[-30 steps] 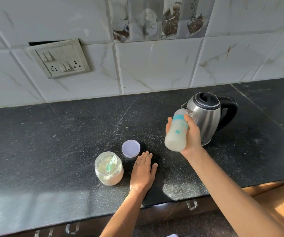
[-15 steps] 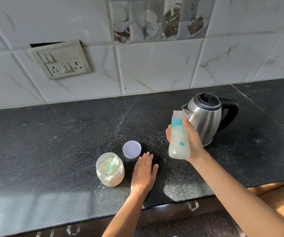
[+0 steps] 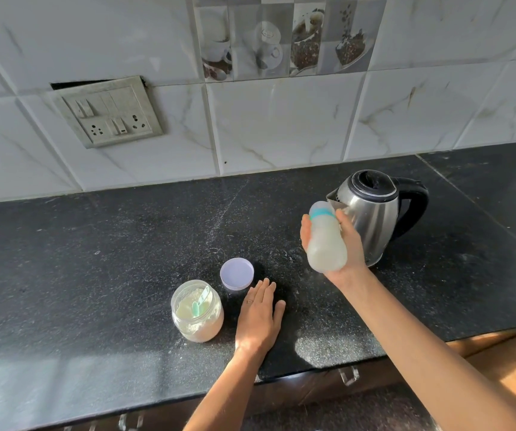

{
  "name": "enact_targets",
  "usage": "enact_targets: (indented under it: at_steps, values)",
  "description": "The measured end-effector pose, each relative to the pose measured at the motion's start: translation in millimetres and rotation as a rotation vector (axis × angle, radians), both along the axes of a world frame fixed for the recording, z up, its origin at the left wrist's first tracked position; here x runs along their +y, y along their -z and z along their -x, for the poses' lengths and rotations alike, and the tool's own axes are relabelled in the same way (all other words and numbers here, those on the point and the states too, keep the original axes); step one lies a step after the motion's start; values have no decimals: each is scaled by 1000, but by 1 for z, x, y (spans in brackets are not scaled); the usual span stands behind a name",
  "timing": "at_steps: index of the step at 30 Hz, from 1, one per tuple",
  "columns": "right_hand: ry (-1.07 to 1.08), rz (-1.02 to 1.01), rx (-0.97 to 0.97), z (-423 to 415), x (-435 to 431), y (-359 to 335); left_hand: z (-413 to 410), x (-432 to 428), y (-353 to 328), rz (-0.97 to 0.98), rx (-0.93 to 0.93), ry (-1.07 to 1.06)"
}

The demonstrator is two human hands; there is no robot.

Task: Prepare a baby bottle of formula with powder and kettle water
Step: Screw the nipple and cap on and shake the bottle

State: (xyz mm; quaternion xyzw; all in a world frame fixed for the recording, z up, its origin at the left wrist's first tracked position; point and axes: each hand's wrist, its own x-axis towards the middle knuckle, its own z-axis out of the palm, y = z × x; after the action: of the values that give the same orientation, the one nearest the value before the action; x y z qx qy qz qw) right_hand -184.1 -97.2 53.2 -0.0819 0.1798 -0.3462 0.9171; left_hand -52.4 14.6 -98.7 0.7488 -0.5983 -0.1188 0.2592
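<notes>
Counter (image 3: 94,275) front edge: left hand (image 3: 258,318) flat, grip wide; right hand (image 3: 352,244) holding bottle (image 3: 325,241) near kettle (image 3: 374,219).

Blur and cover
The milky, teal-collared baby bottle (image 3: 325,244) is blurred and covers part of the steel kettle (image 3: 374,219).

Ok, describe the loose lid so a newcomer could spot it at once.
On the black counter, look left of the steel kettle. Behind the open powder jar lies the lid, a flat lilac disc, the only purple thing there.
</notes>
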Motion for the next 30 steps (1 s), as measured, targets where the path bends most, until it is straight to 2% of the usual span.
enact_targets:
  at_steps: [3, 4, 8, 9, 11, 13, 17, 18, 20, 22, 23, 26, 27, 30]
  values:
    - [-182, 304, 106, 3, 6, 0, 0, 0, 0, 4, -12, 0]
    - [-176, 302, 98, 0, 6, -2, 0, -1, 0, 8, -15, -2]
    - [8, -22, -47, -6, -3, 4, 0, -1, -1, 6, -10, 0]
    - [-44, 3, -30, -5, 0, 5, 0, 0, 0, 5, -11, 2]
    - [-189, 237, 66, -3, 6, 7, 0, 0, 1, 3, -17, 7]
    - [-210, 349, 107, -3, 10, 5, 0, 0, 2, 7, -26, 9]
    - [53, -13, 1, -9, 1, 10, 1, 0, -1, 15, -17, 4]
    - [19, -8, 14, -9, 2, 11, 1, 0, -1, 13, -16, 4]
    - [-165, 187, 93, -5, 7, 12, 1, 0, 0, 4, -20, 2]
    - [-222, 344, 168, -3, 12, 10, 1, -1, 0, -3, -17, 2]
    - [-179, 315, 170, -4, 12, 7, 1, -1, 0, -5, -13, 3]
    - [84, 21, 122, -9, 3, 7, 1, -1, 1, -4, -11, 2]
    - [108, -25, 109, -9, 2, 7, 1, -1, 1, -5, -10, 1]
    - [-73, 138, 189, -5, 11, 6, 0, -1, 2, -19, -13, 4]
